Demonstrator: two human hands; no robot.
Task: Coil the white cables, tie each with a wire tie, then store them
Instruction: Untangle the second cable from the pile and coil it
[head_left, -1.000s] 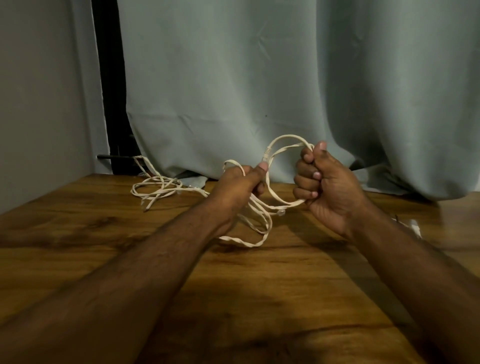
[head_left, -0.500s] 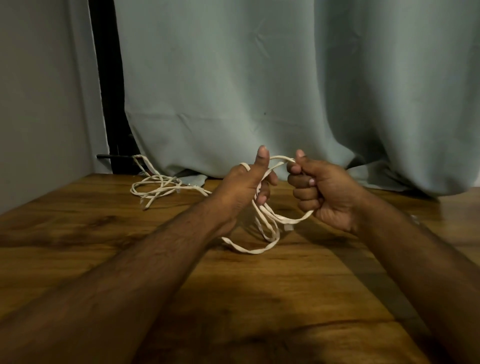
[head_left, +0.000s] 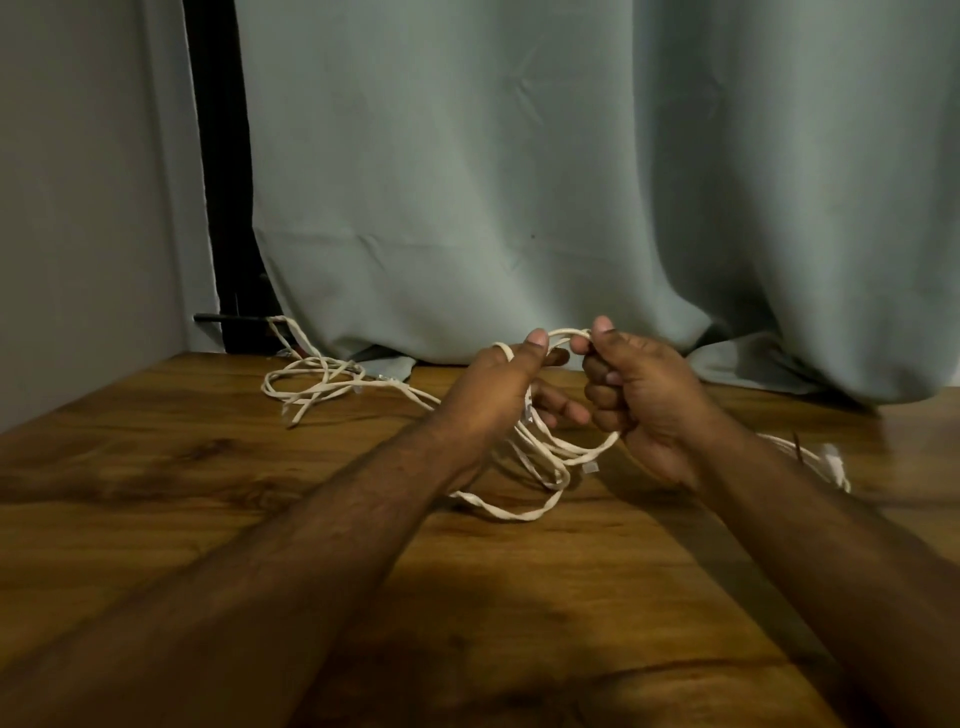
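Above the wooden table (head_left: 218, 525), left hand (head_left: 493, 384) and right hand (head_left: 644, 395) grip the white cable (head_left: 561, 457), its loops hanging downward

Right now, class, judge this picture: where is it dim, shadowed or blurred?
Head view: dim, warm light; forearm shadows darken the table near the bottom edge; the cable at far right is blurred; the hands look fairly sharp.

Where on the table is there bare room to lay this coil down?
Bare table left of the left forearm, in front of the loose white cable. Crowded: under both hands with the coil, and by the right forearm, where another cable lies.
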